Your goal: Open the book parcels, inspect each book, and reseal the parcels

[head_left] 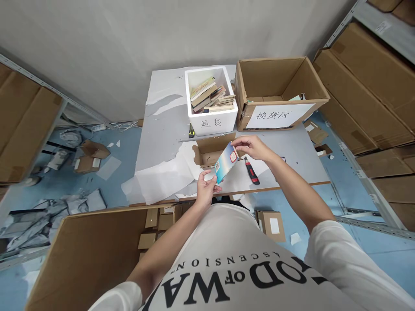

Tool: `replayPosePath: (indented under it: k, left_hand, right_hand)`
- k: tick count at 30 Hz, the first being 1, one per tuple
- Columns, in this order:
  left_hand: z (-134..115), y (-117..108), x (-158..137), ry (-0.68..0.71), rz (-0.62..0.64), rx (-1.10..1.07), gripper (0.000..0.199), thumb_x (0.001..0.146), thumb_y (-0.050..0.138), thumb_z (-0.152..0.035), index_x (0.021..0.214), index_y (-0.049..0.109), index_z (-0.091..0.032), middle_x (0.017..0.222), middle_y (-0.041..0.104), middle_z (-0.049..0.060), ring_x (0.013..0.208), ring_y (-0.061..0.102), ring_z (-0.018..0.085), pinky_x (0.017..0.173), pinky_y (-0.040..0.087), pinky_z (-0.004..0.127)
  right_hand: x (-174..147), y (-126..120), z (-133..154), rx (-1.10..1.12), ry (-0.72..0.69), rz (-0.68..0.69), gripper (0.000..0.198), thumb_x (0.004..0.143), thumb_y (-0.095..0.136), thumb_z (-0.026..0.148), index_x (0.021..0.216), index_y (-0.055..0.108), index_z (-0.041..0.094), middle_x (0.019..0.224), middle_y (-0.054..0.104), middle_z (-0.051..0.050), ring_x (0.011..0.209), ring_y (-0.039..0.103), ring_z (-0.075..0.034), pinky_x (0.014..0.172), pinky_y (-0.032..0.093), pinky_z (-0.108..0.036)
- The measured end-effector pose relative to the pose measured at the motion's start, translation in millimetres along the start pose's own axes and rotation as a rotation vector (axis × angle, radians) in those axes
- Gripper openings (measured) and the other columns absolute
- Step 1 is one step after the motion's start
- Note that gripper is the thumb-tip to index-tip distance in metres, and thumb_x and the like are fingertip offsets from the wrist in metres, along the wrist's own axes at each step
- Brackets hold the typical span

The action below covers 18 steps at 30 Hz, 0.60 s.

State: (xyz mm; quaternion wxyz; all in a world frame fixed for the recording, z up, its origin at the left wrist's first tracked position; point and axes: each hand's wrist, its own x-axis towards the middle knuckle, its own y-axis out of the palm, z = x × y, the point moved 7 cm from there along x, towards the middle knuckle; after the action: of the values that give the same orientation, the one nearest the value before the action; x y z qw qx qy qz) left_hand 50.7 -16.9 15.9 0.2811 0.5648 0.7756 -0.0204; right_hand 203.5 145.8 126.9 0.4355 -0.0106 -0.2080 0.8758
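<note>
A blue and white book (226,162) with a barcode and a red-edged label is held tilted between both hands above the table's front part. My left hand (206,188) pinches its lower left corner. At its upper right end, my right hand (253,147) grips the edge between thumb and fingers. Just behind the book lies an opened small cardboard box (207,152), partly hidden by it. Below my right hand rests a red and black utility knife (251,171). Crumpled white paper (165,179) spreads to the left of the box.
Behind stand a white foam box (212,123) full of books and a large carton (282,116) with a handwritten sign. A yellow and black cutter (191,131) lies before the foam box. Below the table's left front edge is a big open carton (94,255) holding small boxes.
</note>
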Motion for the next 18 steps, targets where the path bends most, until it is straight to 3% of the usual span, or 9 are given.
replayPosePath:
  k: [6, 9, 15, 18]
  left_hand:
    - [-18.2, 6.3, -2.7, 0.031, 0.109, -0.082, 0.041, 0.069, 0.071, -0.045, 0.096, 0.061, -0.016, 0.089, 0.074, 0.008, 0.059, 0.066, 0.012, 0.048, 0.046, 0.021]
    - [-25.2, 9.9, -5.1, 0.038, 0.194, -0.081, 0.036, 0.069, 0.070, -0.042, 0.092, 0.065, -0.015, 0.097, 0.074, 0.011, 0.060, 0.066, 0.014, 0.047, 0.047, 0.023]
    - [-11.9, 3.7, 7.4, 0.036, 0.159, 0.024, 0.040, 0.071, 0.071, -0.054, 0.075, 0.065, -0.014, 0.082, 0.073, 0.008, 0.048, 0.057, 0.008, 0.045, 0.044, 0.022]
    - [-3.2, 1.6, 12.9, 0.012, 0.151, 0.016, 0.043, 0.070, 0.071, -0.056, 0.075, 0.063, -0.014, 0.080, 0.072, 0.007, 0.048, 0.055, 0.007, 0.045, 0.043, 0.021]
  right_hand:
    - [4.9, -14.9, 45.7, -0.231, -0.179, -0.068, 0.013, 0.083, 0.064, 0.031, 0.084, 0.072, 0.022, 0.095, 0.066, -0.006, 0.085, 0.060, -0.019, 0.078, 0.047, -0.034]
    - [7.2, -24.9, 53.6, -0.238, -0.105, -0.065, 0.013, 0.082, 0.066, 0.032, 0.084, 0.072, 0.021, 0.088, 0.067, -0.004, 0.082, 0.059, -0.018, 0.074, 0.046, -0.032]
    - [8.7, -16.6, -5.5, 0.070, 0.244, -0.037, 0.024, 0.075, 0.073, 0.038, 0.081, 0.073, 0.015, 0.063, 0.064, -0.002, 0.055, 0.054, -0.012, 0.051, 0.043, -0.026]
    - [7.6, -6.4, -35.5, 0.170, 0.341, -0.046, 0.024, 0.073, 0.074, 0.039, 0.079, 0.073, 0.016, 0.060, 0.065, -0.002, 0.050, 0.055, -0.012, 0.045, 0.043, -0.025]
